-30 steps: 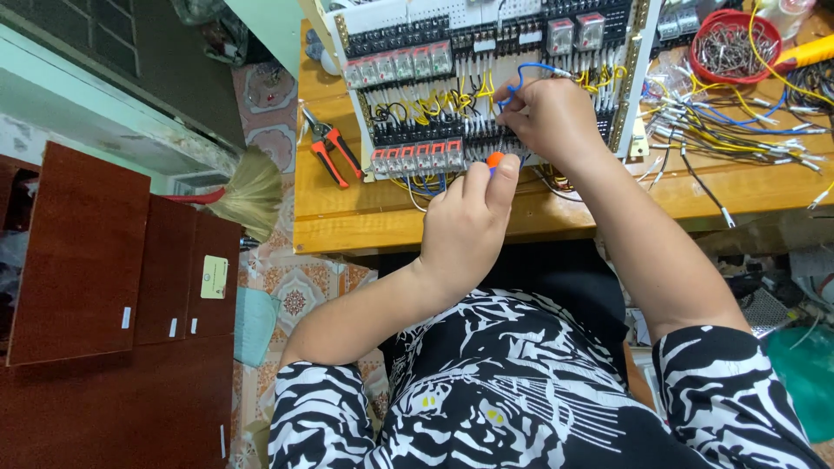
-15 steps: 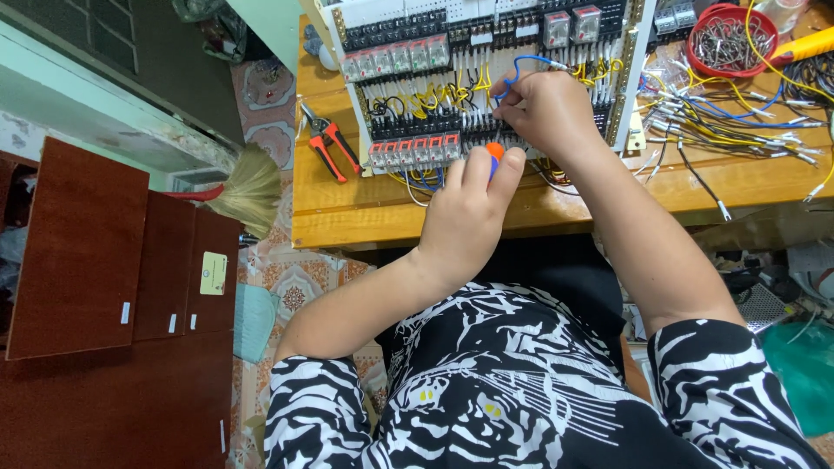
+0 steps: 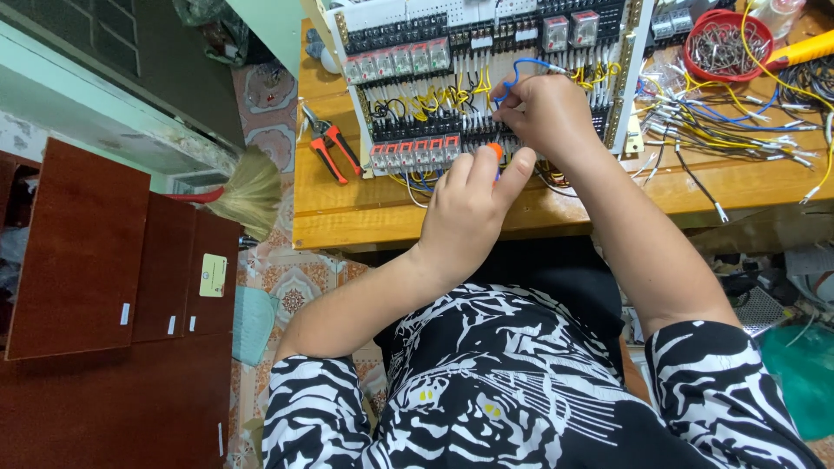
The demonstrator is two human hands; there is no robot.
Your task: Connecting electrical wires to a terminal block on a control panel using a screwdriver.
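Screwdriver (image 3: pixel 495 154) with an orange handle sits pinched in the left hand (image 3: pixel 469 208) fingers against the wired control panel (image 3: pixel 452 78) on the wooden bench (image 3: pixel 347 208). Right hand (image 3: pixel 547 113) fingers pinch a blue wire (image 3: pixel 519 71) at the panel; red pliers (image 3: pixel 330 148) lie just beside it.

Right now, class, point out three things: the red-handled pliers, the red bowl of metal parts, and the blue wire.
red-handled pliers (image 3: pixel 334 152), head view, on the red handles.
red bowl (image 3: pixel 700 65), head view, on its left rim.
blue wire (image 3: pixel 519 71), head view, on the loop above the right hand (image 3: pixel 547 113).
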